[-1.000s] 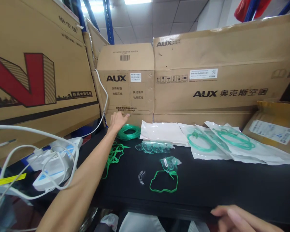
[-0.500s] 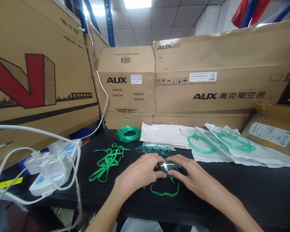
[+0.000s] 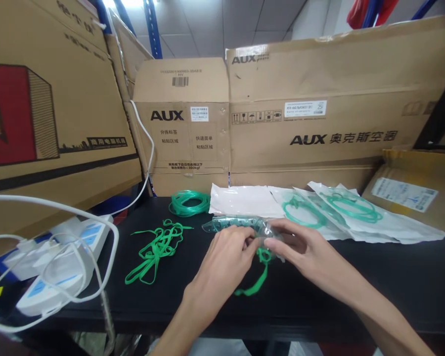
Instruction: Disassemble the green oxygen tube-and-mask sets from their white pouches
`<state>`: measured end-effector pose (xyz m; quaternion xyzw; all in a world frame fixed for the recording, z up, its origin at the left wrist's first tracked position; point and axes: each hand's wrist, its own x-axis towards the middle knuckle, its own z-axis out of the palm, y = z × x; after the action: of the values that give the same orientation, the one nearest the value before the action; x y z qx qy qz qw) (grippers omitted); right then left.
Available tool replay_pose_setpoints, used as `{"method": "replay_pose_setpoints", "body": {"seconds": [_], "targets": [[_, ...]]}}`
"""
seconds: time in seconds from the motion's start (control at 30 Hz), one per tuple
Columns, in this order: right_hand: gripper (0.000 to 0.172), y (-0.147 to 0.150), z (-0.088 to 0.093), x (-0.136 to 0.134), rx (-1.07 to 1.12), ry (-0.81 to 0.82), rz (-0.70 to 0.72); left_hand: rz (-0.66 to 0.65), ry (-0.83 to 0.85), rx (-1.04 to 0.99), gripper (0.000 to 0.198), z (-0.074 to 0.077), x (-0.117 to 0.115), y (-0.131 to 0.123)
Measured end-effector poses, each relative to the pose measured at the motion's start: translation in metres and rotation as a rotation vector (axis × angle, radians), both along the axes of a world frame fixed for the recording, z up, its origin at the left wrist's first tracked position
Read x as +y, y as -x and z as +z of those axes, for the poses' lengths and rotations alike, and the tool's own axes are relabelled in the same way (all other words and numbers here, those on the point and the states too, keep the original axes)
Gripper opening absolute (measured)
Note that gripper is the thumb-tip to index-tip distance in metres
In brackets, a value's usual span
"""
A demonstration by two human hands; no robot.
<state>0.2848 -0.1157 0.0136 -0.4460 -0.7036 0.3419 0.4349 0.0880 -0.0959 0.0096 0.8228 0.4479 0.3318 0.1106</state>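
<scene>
Right hand (image 3: pixel 302 241), half-closed, grips the mask (image 3: pixel 268 229); left hand (image 3: pixel 222 254) curls against it, hold unclear; careless tugging could twist the strap (image 3: pixel 257 286)

The left hand (image 3: pixel 224 257) and right hand (image 3: pixel 306 242) sit close together, fingers bent inward. Both forearms (image 3: pixel 378 309) angle from the near side.

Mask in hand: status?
Right hand pinching mask; left hand at it, grip unclear. Green strap below. Mask row close behind, partly hidden.
</scene>
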Motion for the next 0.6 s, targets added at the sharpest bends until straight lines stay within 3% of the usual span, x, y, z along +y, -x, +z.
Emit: {"method": "replay_pose_setpoints", "body": {"seconds": [0.17, 0.3, 0.43, 0.6], "targets": [[0.036, 0.005, 0.003, -0.007, -0.073, -0.044, -0.031, -0.055, -0.094, 0.034, 0.017, -0.006, 0.001, -0.002], [0.030, 0.005, 0.006, -0.012, -0.103, -0.115, -0.048, -0.088, -0.190, -0.008, 0.019, -0.001, -0.003, -0.006], [0.036, 0.009, 0.007, -0.014, -0.114, -0.207, -0.066, -0.079, -0.219, -0.057, 0.017, 0.004, -0.009, -0.011], [0.029, 0.008, 0.016, -0.020, -0.040, -0.134, -0.011, -0.085, -0.303, -0.053, 0.016, 0.012, -0.015, -0.007]]}}
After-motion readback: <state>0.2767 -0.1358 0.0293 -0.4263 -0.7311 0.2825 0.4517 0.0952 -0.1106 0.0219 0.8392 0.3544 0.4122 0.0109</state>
